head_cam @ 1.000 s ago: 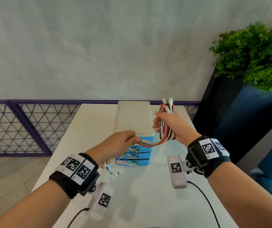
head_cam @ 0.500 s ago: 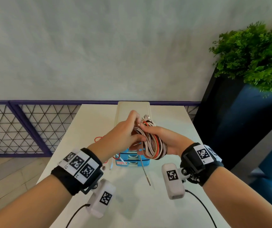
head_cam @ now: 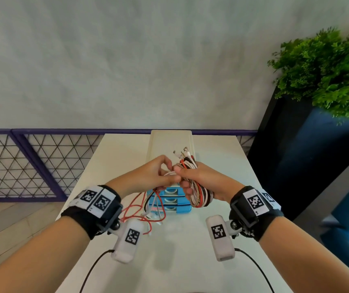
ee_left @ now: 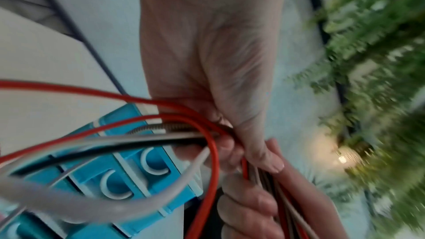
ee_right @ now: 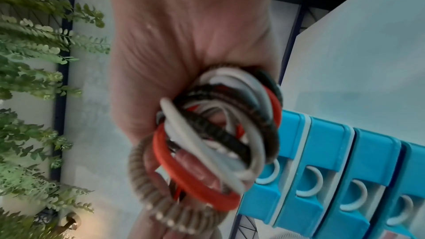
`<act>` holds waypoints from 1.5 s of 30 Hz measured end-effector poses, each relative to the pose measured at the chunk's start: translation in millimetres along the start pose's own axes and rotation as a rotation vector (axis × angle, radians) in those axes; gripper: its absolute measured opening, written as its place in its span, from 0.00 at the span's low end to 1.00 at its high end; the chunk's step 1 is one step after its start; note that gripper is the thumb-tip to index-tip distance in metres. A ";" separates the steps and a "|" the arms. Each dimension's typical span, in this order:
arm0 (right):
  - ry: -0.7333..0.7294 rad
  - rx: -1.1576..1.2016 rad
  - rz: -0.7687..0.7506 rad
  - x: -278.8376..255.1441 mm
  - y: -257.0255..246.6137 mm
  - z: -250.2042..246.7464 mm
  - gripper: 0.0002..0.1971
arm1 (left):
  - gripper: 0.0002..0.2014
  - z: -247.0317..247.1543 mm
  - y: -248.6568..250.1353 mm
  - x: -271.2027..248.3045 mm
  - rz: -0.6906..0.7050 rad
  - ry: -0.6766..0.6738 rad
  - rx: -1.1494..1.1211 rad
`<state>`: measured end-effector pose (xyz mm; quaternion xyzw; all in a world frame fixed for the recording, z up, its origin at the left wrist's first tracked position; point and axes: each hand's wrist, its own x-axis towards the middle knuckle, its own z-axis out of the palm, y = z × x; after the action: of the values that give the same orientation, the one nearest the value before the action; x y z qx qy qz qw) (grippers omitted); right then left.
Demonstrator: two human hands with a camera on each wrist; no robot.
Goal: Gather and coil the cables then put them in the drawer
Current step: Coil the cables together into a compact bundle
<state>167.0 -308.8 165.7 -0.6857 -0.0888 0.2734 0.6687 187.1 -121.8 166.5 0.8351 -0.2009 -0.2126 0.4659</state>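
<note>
Holding the coil of cables point(head_cam: 199, 192) tight, your right hand point(head_cam: 206, 182) wraps its fingers round the loops so they cannot spring apart. Your left hand point(head_cam: 148, 176) pinches the loose ends point(head_cam: 141, 210), which hang down to the counter point(head_cam: 182, 250), ready to wind on. The drawers point(head_cam: 170, 199) below look shut.

cables point(head_cam: 199, 193): smooth rubbery sheaths in red, white and black; one tan cable with a ribbed, braided-looking cover; metal plug tips
drawer unit point(head_cam: 170, 199): glossy blue plastic fronts, white plastic curved handles, matt cream top
table point(head_cam: 182, 250): smooth white, faint sheen
wrist bands point(head_cam: 97, 206): matt black cloth
wall point(head_cam: 127, 60): matt grey, mottled
</note>
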 end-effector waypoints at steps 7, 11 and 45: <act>0.232 0.097 -0.083 9.4 3.3 3.8 0.05 | 0.07 -7.1 -34.7 -9.2 0.035 -0.141 0.135; 0.342 0.197 -0.165 8.4 -5.1 -2.8 0.04 | 0.13 -9.2 -69.9 -10.0 -0.036 -0.115 0.408; -0.055 -0.113 -0.016 -4.7 -63.6 7.9 0.09 | 0.21 -32.0 13.6 -21.1 0.253 0.442 -0.036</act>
<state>174.7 -298.5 228.7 -0.7140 -0.1281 0.2813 0.6282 185.1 -95.0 197.0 0.8210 -0.1934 0.0316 0.5362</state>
